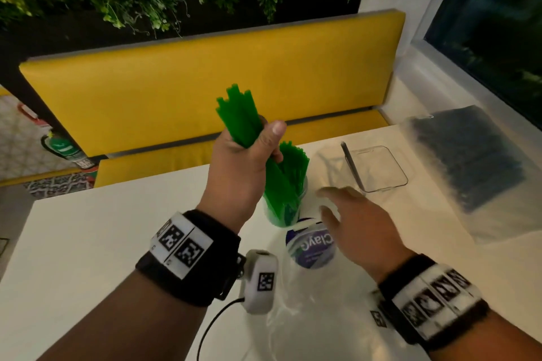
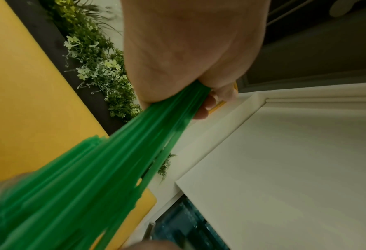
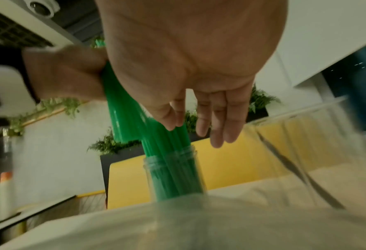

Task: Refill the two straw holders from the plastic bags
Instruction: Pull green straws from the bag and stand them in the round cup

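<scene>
**Head view: green bundle going into the round holder**

Head camera shows the left hand (image 1: pixel 243 161) wrapped in a fist round a bundle of green straws (image 1: pixel 240 117), tilted, its lower ends reaching into the clear round holder (image 1: pixel 286 205) that already stands packed with green straws on the white table (image 1: pixel 88 243). The right hand (image 1: pixel 355 220) hovers just right of the holder, fingers spread and loose, gripping nothing. Near it lies a clear plastic bag with a blue label (image 1: pixel 311 246). Farther right sits a square clear holder (image 1: pixel 378 168) with one dark straw (image 1: pixel 352 164) leaning in it, and beyond that a bag of dark straws (image 1: pixel 469 155).

Left wrist camera looks down the bundle (image 2: pixel 113 160): fingers (image 2: pixel 201 113) curl tightly round the straws, which fan out slightly away from the hand.

Right wrist camera shows the open palm (image 3: pixel 190 67) with straight fingers above the holder's mouth (image 3: pixel 171 157), the straws entering it beside the fingertips; whether they touch the straws I cannot tell.

By my judgement the green refill is under way and the dark one hardly begun. Next the left grip should loosen so the bundle drops in, the right hand steadying the holder against tipping or corralling stray ends.
</scene>
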### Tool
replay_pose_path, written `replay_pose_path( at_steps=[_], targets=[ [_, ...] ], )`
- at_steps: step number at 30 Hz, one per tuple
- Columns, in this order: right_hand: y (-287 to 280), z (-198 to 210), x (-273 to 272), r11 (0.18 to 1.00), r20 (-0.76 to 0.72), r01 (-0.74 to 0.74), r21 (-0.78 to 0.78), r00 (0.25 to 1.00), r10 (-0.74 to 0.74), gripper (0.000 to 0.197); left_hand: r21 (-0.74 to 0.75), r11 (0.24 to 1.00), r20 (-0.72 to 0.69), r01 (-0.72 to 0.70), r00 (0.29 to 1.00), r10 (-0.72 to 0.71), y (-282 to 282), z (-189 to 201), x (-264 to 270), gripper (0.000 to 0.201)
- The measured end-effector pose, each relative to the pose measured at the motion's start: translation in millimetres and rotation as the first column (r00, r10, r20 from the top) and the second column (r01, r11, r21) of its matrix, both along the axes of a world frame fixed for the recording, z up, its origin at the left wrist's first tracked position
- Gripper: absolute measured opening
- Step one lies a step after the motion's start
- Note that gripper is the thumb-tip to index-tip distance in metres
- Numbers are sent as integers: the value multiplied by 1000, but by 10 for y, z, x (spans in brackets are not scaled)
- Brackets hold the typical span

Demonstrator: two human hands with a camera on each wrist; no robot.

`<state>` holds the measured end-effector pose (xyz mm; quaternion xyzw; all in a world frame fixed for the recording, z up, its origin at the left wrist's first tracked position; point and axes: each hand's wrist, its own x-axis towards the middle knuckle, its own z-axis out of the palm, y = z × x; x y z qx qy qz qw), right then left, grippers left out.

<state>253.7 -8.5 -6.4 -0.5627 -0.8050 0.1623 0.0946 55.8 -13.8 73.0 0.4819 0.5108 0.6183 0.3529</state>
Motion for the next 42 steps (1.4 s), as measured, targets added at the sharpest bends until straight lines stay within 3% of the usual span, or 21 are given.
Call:
replay_pose_path(
  at_steps=[4, 10, 15, 18, 20, 21, 23, 24, 25, 29, 31, 33, 35, 37, 40, 42],
  targets=[
    [258, -254, -308, 997, -27, -65, -33, 998, 64, 24, -20, 996, 52, -89, 995, 90, 244, -95, 42, 29],
    [376, -358, -340, 999, -112, -40, -22, 993, 37, 19, 7, 978, 74, -209, 975, 208, 468, -222, 16, 22],
    [407, -332, -387, 998, -96, -47, -53, 995, 41, 22, 50, 973, 48, -227, 973, 224, 513, -403, 71, 32],
    [414, -329, -401, 998, -78, -47, -49, 996, 43, 23, 19, 982, -49, -189, 981, 190, 485, -549, 92, 36],
    [404, -327, -394, 999, -60, -44, -22, 997, 42, 21, -67, 988, -210, -138, 970, 121, 469, -677, 106, 41],
    [393, -326, -390, 999, -46, -41, -10, 998, 40, 20, -72, 987, -380, -144, 919, 106, 455, -748, 92, 42],
    [384, -325, -388, 999, -28, -36, 13, 999, 37, 20, -6, 983, -732, -182, 671, 120, 429, -867, 21, 48],
    [380, -325, -393, 999, -22, -36, 21, 999, 37, 20, -15, 985, -796, -170, 599, 91, 413, -887, -24, 54],
    [377, -322, -397, 999, -16, -37, 25, 999, 37, 21, -62, 990, -799, -128, 601, 27, 392, -882, -71, 60],
    [386, -305, -414, 999, 22, -37, 13, 999, 37, 25, -285, 952, -595, 111, 759, -266, 283, -588, -227, 92],
    [384, -302, -413, 999, 17, -37, 1, 999, 37, 25, -231, 968, -536, 96, 818, -209, 267, -339, -315, 100],
    [388, -312, -418, 1000, 0, -30, -3, 1000, 30, 25, -114, 993, -499, 34, 862, -87, 295, -202, -379, 93],
    [391, -320, -424, 1000, -4, -23, -1, 1000, 23, 25, -92, 995, -451, 39, 889, -76, 331, -232, -322, 83],
    [388, -317, -433, 1000, -1, -20, -4, 1000, 20, 25, -167, 981, -512, 93, 842, -167, 351, -405, -186, 67],
    [374, -313, -433, 1000, 5, -19, -2, 1000, 19, 22, -257, 962, -690, 95, 678, -252, 382, -708, -90, 59],
    [377, -324, -427, 1000, 0, -18, 4, 1000, 18, 21, -282, 957, -672, 72, 697, -251, 410, -695, -153, 68]
  ],
)
